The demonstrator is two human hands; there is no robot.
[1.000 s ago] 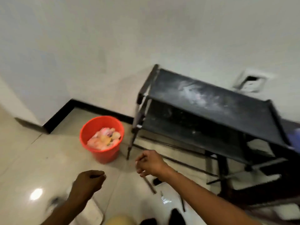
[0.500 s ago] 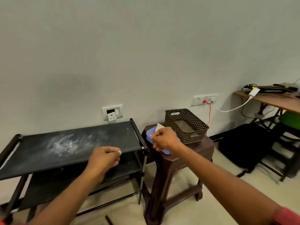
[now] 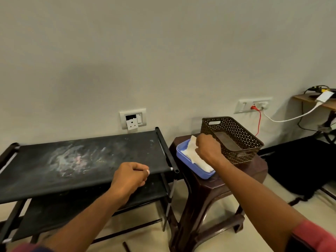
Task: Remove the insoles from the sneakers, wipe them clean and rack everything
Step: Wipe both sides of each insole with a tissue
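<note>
A black two-shelf shoe rack stands against the wall, its dusty top shelf bare. To its right, a shallow blue tray holding white wipes sits on a brown plastic stool. My right hand is over the tray, its fingers curled and pinching a wipe whose corner sticks up beside the knuckles. My left hand hovers in a fist above the front edge of the rack's top shelf and holds nothing I can see. No sneakers or insoles are in view.
A brown perforated basket sits on the stool behind the tray. A black bag lies on the floor to the right, under a desk with cables. Wall sockets are behind the rack.
The view swung from the rack's left end and a red bucket to the stool. My right hand reached the blue tray and took a wipe; my left hand rose over the rack.
</note>
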